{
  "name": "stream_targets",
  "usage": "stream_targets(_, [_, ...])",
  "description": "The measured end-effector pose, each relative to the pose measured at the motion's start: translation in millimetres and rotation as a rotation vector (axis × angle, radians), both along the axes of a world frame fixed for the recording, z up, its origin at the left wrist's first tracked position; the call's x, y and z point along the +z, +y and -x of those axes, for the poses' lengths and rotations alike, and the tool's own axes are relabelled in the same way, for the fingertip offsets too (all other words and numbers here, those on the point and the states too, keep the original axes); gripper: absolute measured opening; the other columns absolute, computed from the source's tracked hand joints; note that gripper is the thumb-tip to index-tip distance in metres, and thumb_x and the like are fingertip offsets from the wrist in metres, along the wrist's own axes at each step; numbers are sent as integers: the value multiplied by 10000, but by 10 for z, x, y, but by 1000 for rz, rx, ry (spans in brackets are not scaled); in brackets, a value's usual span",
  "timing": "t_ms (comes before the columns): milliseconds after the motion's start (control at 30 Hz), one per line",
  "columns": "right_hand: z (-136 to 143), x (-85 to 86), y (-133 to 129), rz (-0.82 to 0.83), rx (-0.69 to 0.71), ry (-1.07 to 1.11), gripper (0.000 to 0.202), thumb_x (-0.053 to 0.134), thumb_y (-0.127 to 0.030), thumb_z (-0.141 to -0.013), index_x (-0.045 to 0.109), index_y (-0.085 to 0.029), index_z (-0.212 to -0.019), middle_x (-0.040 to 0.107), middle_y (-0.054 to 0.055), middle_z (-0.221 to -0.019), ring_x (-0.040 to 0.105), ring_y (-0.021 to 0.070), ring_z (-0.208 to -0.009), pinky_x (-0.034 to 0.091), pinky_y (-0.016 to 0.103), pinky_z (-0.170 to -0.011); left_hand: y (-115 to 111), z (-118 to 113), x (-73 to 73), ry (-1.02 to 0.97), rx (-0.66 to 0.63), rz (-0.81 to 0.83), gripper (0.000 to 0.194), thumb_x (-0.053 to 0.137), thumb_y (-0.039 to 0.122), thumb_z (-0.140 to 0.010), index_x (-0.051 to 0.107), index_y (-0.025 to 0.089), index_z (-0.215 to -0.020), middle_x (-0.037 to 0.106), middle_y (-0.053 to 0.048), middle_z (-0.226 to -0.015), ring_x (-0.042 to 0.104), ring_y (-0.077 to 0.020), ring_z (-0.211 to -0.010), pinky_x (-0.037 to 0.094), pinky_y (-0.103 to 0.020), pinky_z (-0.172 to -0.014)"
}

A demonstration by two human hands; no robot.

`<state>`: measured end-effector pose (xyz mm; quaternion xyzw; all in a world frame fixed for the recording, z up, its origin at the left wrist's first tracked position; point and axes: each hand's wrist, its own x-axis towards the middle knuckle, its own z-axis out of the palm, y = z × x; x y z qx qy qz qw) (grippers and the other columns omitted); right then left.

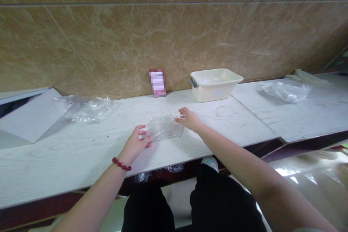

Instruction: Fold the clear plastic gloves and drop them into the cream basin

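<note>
The tub (213, 93) stands on the bench (108, 152), near the wall (179, 50) behind. Left of it is an upright card (157, 84); in front and to the left, a plastic bag (164, 127). Farther left lies plastic wrap (94, 110), then a box (34, 117). Right of the tub lies a plastic bundle (285, 92), with a cloth (307, 78) behind it.

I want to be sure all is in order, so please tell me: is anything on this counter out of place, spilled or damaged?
Nothing looks spilled or damaged. It is only a bit untidy: the left plastic and the right plastic lie crumpled and loose on the counter. The tub stands upright.
</note>
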<state>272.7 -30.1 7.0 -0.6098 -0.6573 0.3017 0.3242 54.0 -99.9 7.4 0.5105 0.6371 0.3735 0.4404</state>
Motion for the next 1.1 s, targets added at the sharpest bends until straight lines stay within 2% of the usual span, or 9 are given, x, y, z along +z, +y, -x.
stream_targets(67, [-69, 25, -75, -4, 0, 15, 394, 621, -303, -626, 450, -191, -963, 540, 49, -989, 555, 105, -776, 419, 228, -644, 5, -6, 1, -26, 15, 8, 410, 509, 197, -734, 314, 191, -1096, 399, -118, -1078, 583, -79, -605, 535, -291, -588])
stream_targets(200, [-161, 45, -254, 82, 35, -18, 377, 616, -296, -631, 456, -194, -956, 548, 47, -926, 556, 103, -687, 423, 229, -578, -6, -10, 19, -41, 21, 16, 424, 519, 180, -730, 313, 187, -1100, 379, -139, -1119, 581, -85, -630, 538, -304, -604])
stream_targets(400, [-110, 11, -486, 196, 125, 86, 400, 622, -275, -629, 436, -206, -976, 535, 49, -951, 563, 100, -677, 415, 204, -524, -17, 11, -18, -76, 19, 3, 448, 537, 167, -720, 308, 191, -1105, 374, -141, -1137, 573, -70, -634, 529, -315, -669])
stream_targets(633, [-47, -54, -511, 138, 219, 46, 354, 597, -171, -627, 459, -200, -951, 508, 7, -901, 547, 53, -584, 392, 183, -540, 0, 50, -50, -30, -22, 4, 480, 550, 171, -707, 308, 193, -1121, 404, -138, -1120, 584, -82, -633, 518, -315, -676])
stream_targets(800, [-64, 0, -515, 139, 255, -31, 306, 588, -159, -626, 491, -179, -916, 521, -9, -820, 516, 46, -559, 386, 187, -564, -9, 27, 24, 57, -58, 13, 486, 570, 145, -659, 355, 166, -1094, 410, -131, -1117, 556, -55, -584, 503, -254, -613])
stream_targets(900, [-94, 58, -502, 144, 280, -91, 295, 608, -182, -612, 515, -180, -892, 538, -7, -797, 516, 62, -589, 392, 200, -587, -10, 39, 86, 123, -97, 17, 501, 601, 154, -605, 391, 157, -1060, 413, -128, -1116, 535, -71, -592, 481, -235, -535])
stream_targets(1000, [-128, 134, -450, 124, 212, -123, 281, 604, -239, -626, 526, -186, -891, 554, 13, -843, 521, 85, -636, 404, 226, -623, 33, 97, 115, 140, -57, 4, 491, 600, 218, -602, 407, 161, -1050, 431, -120, -1096, 531, -108, -656, 463, -243, -529])
stream_targets(1100, [-136, 175, -360, 101, 62, -75, 253, 548, -265, -681, 516, -187, -919, 551, 38, -915, 529, 99, -700, 415, 246, -675, 127, 148, 99, 90, 67, -43, 446, 573, 226, -621, 425, 154, -1036, 481, -95, -1020, 533, -123, -732, 449, -269, -651])
